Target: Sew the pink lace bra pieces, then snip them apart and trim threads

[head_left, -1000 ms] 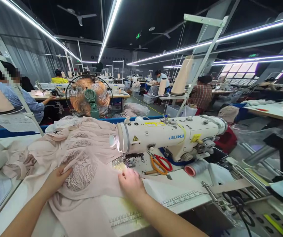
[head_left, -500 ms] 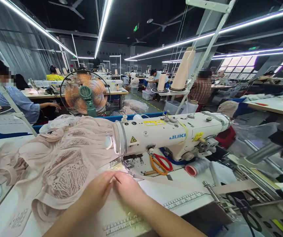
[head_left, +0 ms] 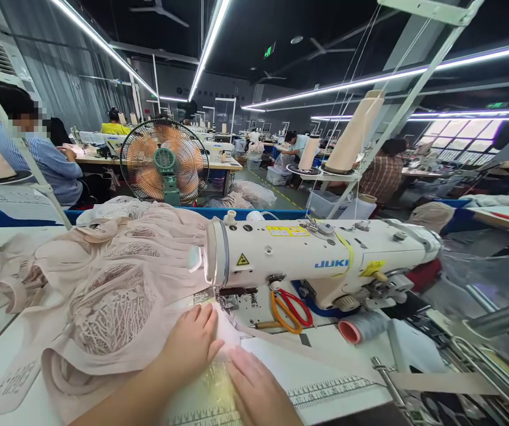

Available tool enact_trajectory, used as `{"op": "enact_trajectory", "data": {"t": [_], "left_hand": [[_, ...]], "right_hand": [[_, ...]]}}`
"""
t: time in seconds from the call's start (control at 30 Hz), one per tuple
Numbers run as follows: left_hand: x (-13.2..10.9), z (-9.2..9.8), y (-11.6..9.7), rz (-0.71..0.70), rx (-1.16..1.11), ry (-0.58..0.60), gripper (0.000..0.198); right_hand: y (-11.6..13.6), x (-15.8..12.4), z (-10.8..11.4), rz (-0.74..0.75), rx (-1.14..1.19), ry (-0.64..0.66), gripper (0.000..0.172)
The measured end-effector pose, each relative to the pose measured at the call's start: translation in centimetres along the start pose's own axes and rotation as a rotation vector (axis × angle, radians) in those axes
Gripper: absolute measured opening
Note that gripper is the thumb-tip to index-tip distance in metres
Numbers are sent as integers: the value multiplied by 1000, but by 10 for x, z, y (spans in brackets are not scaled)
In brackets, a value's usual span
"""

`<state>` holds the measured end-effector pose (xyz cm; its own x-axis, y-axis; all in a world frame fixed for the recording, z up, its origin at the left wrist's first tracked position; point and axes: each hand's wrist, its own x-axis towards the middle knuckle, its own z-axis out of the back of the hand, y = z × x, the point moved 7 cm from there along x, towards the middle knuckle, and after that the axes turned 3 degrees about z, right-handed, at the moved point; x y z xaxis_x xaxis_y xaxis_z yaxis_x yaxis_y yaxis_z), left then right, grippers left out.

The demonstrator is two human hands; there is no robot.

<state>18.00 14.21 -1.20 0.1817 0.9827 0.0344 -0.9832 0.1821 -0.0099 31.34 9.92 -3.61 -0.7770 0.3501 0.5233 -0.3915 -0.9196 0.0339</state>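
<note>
Head view: pale-pink fabric (head_left: 228,331) is lying between the hands, just before the needle end of the white JUKI sewing machine (head_left: 281,251). The left hand (head_left: 193,342), fingers flat and open, is resting nearer the needle; the right hand (head_left: 261,387), fingers straight, is lying lower right. Netted lace garments (head_left: 112,319) are heaping leftward; a smooth beige band (head_left: 298,348) is slanting rightward.

The left hand (head_left: 192,343) and right hand (head_left: 261,387) are bare, the left forearm (head_left: 132,399) too
</note>
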Motion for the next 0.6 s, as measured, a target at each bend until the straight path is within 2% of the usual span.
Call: {"op": "enact_trajectory", "data": {"t": [0.13, 0.3, 0.6], "left_hand": [[8, 2, 0, 11, -3, -22, 50], [10, 1, 3, -26, -27, -41, 47], [13, -1, 6, -63, -52, 36, 54]], "right_hand": [[-8, -7, -1, -47, -54, -5, 36], [-9, -8, -13, -79, -50, 79, 39], [-5, -6, -17, -126, -40, 109, 39]]}}
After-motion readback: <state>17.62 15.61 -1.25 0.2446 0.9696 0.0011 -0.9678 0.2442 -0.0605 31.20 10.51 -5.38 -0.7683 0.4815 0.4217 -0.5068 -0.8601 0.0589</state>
